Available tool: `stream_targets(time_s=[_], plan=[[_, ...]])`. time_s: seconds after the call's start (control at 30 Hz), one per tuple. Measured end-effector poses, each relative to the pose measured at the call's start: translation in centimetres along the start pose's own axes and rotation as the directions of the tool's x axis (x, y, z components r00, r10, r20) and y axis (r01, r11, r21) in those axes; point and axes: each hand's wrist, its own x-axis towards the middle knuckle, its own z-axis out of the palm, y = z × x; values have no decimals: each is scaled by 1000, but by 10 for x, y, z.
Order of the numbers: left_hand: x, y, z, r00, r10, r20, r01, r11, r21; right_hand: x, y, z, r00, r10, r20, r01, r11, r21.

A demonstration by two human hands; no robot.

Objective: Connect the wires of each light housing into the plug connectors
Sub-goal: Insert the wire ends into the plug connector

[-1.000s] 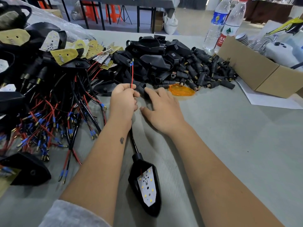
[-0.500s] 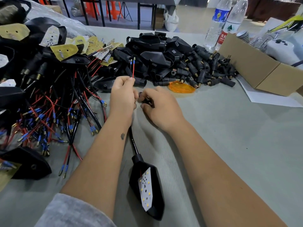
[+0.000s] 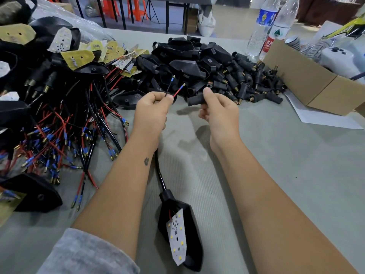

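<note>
Two clear plastic water bottles stand at the far right of the grey worktop [image 3: 276, 175], one with a blue label [image 3: 261, 24] and one with a red and white label [image 3: 277, 30], right next to each other. Just beside them is an open cardboard box [image 3: 308, 84] with some white and striped stuff inside, hard to tell what. A white sheet of paper [image 3: 324, 117] pokes out from under the box. Way back on the floor there are orange stools [image 3: 138, 8] and black table legs [image 3: 167, 14].

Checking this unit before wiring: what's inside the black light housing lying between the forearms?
Inside the light housing lies a white LED board, with a red wire at its top. Anything beneath the board is covered.
</note>
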Motion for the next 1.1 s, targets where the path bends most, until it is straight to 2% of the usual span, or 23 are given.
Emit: stream_targets(time_s=[0.13,0.27,0.4,0.53,0.67,0.8,0.97,1.03,1.1], plan=[[-4,-1,1,998,50,29,-52,996,68,3,-1,-1,996,88,-1,-85,965,248],[-7,1,2,996,79,48,-83,993,88,5,0,-2,987,159,38,-161,909,385],[-9,5,3,994,65,82,-69,997,38,9,0,0,974,217,64,-218,824,523],[-12,6,3,990,76,121,-82,996,42,10,2,-3,966,232,113,-252,756,604],[-14,8,5,987,92,134,-97,995,25,11,2,-5,969,229,96,-234,716,657],[-17,8,5,981,102,165,-109,993,35,11,2,-6,973,209,103,-226,740,634],[-16,7,6,977,116,178,-125,991,42,7,3,-1,984,93,149,-141,923,358],[-16,7,6,977,122,176,-136,988,68,4,4,2,980,69,189,-118,958,261],[-12,6,6,986,79,149,-89,994,65,1,4,3,972,71,223,-122,967,226]])
